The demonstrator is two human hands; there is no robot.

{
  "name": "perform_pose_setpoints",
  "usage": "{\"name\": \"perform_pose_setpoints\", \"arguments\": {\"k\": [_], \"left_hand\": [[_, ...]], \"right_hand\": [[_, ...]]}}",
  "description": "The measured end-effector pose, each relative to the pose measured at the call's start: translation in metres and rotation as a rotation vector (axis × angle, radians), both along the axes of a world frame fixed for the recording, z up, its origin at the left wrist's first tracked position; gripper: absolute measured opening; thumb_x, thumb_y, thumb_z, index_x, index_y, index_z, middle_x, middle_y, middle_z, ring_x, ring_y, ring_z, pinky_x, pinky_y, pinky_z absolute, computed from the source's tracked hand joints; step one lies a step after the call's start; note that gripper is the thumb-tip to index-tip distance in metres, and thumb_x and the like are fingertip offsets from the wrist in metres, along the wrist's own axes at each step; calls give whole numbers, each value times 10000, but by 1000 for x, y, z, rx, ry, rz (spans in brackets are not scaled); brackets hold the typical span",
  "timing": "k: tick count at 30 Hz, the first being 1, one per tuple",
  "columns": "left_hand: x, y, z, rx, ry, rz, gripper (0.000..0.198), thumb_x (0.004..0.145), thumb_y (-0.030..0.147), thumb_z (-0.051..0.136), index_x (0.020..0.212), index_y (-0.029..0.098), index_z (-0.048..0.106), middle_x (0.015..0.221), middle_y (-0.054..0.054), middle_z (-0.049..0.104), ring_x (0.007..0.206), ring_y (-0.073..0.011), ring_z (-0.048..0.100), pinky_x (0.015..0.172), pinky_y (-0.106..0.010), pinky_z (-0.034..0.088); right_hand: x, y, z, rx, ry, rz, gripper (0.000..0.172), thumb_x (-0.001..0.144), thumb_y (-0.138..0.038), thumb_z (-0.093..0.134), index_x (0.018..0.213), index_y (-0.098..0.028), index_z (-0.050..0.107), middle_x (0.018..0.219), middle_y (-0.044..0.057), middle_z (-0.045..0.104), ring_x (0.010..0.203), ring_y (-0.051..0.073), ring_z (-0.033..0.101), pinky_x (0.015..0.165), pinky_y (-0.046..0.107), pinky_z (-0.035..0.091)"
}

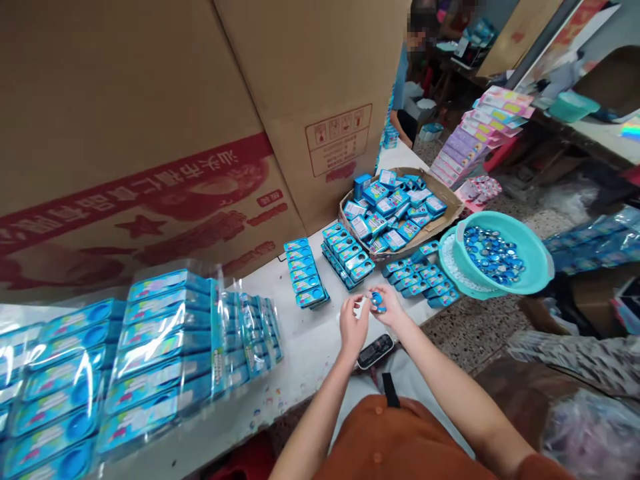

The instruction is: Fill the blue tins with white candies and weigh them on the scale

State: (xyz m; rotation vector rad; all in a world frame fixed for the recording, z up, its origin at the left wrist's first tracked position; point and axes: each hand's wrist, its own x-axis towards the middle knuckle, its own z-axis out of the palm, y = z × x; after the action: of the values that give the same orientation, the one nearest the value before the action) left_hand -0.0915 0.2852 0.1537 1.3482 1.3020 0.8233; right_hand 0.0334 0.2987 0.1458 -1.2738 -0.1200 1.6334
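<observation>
From my feed: tall brown cardboard point(165, 87) with red print walled off the left and centre, standing behind a white bench point(295, 337). Floor point(463, 337) was speckled, grey-brown, visible to the right of the bench. I had a second table point(613, 150) at upper right, light top, rainbow glint near frame edge. Plain greyish wall point(620, 30) behind it. Tan panel point(520, 37) leaned at top, beside a dark slanted post point(543, 47). Light was bright on the bench, dimmer toward the back; rear corner too blurred for me to detail.

The hands point(354, 325) point(391, 308) partly hide a blue piece point(377, 302); the left edge crops wrapped packs point(60, 383).
</observation>
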Motion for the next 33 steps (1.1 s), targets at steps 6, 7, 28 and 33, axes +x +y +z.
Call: {"name": "perform_pose_setpoints", "arguments": {"k": [6,7,28,33], "left_hand": [[41,9,1,-107,-90,51,291,724,412,682,890,186,603,853,-60,654,721,-163,593,684,-288,489],[48,11,4,-128,-108,69,288,710,398,691,876,183,594,842,-60,655,709,-160,595,671,-286,493],[57,179,20,290,506,151,103,817,244,557,898,206,606,928,-65,628,927,-223,564,879,-348,431],[53,246,-8,438,733,-121,140,821,158,502,882,192,623,953,-109,616,974,-264,515,896,-383,391]], "right_hand": [[27,7,22,2,-123,11,160,691,-337,462,694,-194,534,552,-42,492,442,82,409,390,187,263],[33,10,22,37,-187,52,167,689,-344,461,689,-196,538,558,-44,491,451,83,409,397,189,267],[116,44,-4,-156,25,-35,136,626,-307,554,672,-204,479,529,-44,509,417,82,466,350,186,267],[126,21,-12,-178,54,-114,179,606,-331,589,681,-203,488,532,-40,519,409,80,456,339,184,280]]}}
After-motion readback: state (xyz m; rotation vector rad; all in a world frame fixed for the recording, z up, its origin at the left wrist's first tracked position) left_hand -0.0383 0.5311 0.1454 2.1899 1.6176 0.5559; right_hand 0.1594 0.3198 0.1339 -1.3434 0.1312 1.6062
